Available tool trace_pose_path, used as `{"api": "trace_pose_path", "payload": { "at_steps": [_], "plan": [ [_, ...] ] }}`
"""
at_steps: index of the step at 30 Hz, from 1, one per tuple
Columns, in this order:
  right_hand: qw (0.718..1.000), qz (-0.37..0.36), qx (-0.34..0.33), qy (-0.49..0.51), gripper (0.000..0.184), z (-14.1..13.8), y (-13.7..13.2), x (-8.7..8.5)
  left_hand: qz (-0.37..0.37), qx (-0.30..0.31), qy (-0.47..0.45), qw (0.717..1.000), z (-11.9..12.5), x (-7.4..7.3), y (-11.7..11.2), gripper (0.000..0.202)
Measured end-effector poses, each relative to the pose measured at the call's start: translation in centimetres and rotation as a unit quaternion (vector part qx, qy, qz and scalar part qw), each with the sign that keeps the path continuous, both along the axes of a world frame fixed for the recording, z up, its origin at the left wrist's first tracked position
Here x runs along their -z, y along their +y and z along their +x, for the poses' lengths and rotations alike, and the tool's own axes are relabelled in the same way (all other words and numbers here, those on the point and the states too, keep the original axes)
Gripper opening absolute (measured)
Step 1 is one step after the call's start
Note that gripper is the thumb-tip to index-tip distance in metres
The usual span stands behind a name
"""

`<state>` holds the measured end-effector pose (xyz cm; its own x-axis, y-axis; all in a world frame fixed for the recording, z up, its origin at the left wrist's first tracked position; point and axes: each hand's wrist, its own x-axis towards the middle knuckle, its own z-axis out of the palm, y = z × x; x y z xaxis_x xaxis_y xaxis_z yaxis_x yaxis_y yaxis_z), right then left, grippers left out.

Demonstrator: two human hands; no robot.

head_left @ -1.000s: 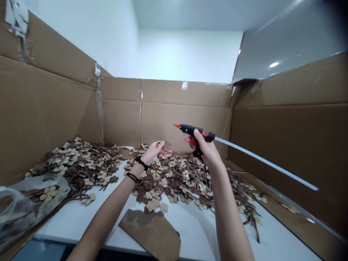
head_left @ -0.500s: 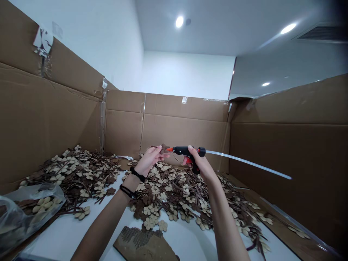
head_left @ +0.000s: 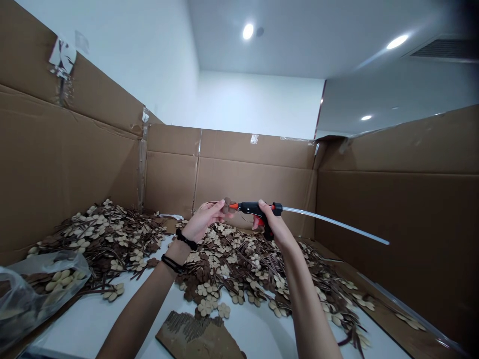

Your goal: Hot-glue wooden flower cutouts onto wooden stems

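Observation:
My right hand [head_left: 272, 227] grips a black and orange glue gun [head_left: 254, 209], raised in front of me. A long clear glue stick [head_left: 337, 225] juts from its back toward the right. The orange nozzle points left and touches a small brown flower-shaped piece [head_left: 226, 206]. My left hand [head_left: 204, 219] pinches that piece between its fingertips, level with the gun. Two dark bands circle my left wrist.
Heaps of light and dark wooden flower pieces [head_left: 239, 264] and thin brown strips cover the white table [head_left: 105, 319]. Tall cardboard walls [head_left: 71, 164] stand on the left, back and right. A plastic bag [head_left: 33, 289] of pieces lies at left; a corrugated cardboard scrap [head_left: 198, 339] lies near me.
The view tilted up. My left hand lifted a brown flower piece off the heap, and the glue gun came left until its nozzle met it.

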<state>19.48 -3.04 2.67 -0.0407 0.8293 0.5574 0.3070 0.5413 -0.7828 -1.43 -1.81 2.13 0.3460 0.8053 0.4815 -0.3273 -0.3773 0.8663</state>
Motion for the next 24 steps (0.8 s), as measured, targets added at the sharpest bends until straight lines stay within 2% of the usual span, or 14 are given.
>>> {"api": "trace_pose_path", "payload": {
  "at_steps": [11, 17, 22, 24],
  "plan": [
    [0.999, 0.006, -0.017, 0.028, 0.059, -0.29, -0.17, 0.05, 0.001, 0.013, -0.015, 1.000, -0.10, 0.04, -0.16, 0.041],
    [0.998, -0.028, 0.001, 0.054, 0.059, -0.47, -0.15, -0.01, 0.019, 0.018, 0.007, 1.000, -0.34, 0.08, -0.03, 0.043],
    [0.999, -0.006, -0.004, 0.034, 0.059, -0.72, -0.57, -0.28, 0.025, 0.001, -0.001, 1.000, -0.31, -0.02, -0.03, 0.041],
    [1.000, -0.006, 0.007, 0.017, 0.060, -0.70, -0.86, -0.53, 0.046, -0.041, 0.008, 0.998, -0.26, -0.12, 0.01, 0.038]
  ]
}}
